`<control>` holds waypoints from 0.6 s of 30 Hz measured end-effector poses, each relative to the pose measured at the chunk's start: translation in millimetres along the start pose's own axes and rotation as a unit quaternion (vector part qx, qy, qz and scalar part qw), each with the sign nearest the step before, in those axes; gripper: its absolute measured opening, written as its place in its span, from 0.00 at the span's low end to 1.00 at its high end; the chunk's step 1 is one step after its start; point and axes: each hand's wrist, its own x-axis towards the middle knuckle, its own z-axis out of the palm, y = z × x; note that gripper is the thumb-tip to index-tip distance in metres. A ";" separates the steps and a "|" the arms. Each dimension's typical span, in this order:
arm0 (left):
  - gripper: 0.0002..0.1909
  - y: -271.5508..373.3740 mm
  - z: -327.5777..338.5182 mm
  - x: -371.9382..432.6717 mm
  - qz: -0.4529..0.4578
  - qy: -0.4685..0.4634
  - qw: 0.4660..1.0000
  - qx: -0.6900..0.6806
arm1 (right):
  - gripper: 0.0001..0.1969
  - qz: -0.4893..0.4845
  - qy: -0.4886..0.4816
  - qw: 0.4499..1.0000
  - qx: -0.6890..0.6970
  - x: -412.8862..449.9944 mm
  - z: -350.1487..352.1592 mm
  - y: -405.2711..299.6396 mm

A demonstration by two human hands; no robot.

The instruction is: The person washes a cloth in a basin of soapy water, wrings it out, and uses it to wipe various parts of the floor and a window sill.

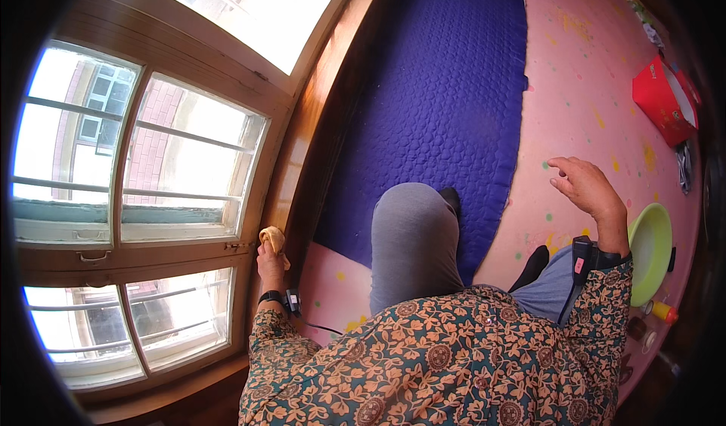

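My left hand (270, 262) grips a folded yellowish cloth (273, 238) against the wooden window sill (290, 199), close to the lower corner of the window frame (244, 247). Part of the cloth is hidden behind my fingers. Out to the right, my right hand (587, 188) hangs with bent, spread fingers and holds nothing. Beneath it lies a pink spotted sheet (558, 108). My bent knee (417, 239) rests over a dark blue quilted mat (437, 97) between the two hands.
Left of me stand the wooden-framed window panes (187, 142) with metal bars. At the right edge are a red paper bag (661, 105), a light green basin (646, 261) and a yellow bottle with a red cap (662, 312). A cable (320, 328) trails from my left wrist.
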 end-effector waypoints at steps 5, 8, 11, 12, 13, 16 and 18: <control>0.23 -57.7 -7.3 -44.7 -0.118 -0.011 0.993 0.023 | 0.17 0.014 0.007 1.000 0.021 -6.9 -7.7 -11.3; 0.24 -53.3 -7.7 -40.5 -0.176 -0.035 0.984 0.007 | 0.17 0.010 0.025 0.999 0.041 -12.5 -10.6 -6.2; 0.25 -43.0 0.9 -34.7 -0.113 -0.015 0.993 0.021 | 0.17 0.040 0.012 0.999 0.025 -13.7 -14.0 -11.8; 0.26 -34.2 3.8 -28.3 -0.084 -0.006 0.996 0.010 | 0.17 0.041 0.012 0.999 0.025 -13.1 -13.4 -11.4; 0.27 -23.2 5.1 -18.1 -0.053 0.003 0.999 0.000 | 0.17 0.043 0.014 0.999 0.026 -11.7 -13.4 -11.0; 0.23 19.2 7.7 19.4 -0.005 0.056 0.998 -0.010 | 0.17 0.037 0.011 0.999 0.026 -8.0 -10.5 -9.6; 0.22 57.1 -3.3 46.0 0.033 0.059 0.997 -0.027 | 0.17 0.034 0.012 0.999 0.021 -7.5 -12.0 -8.2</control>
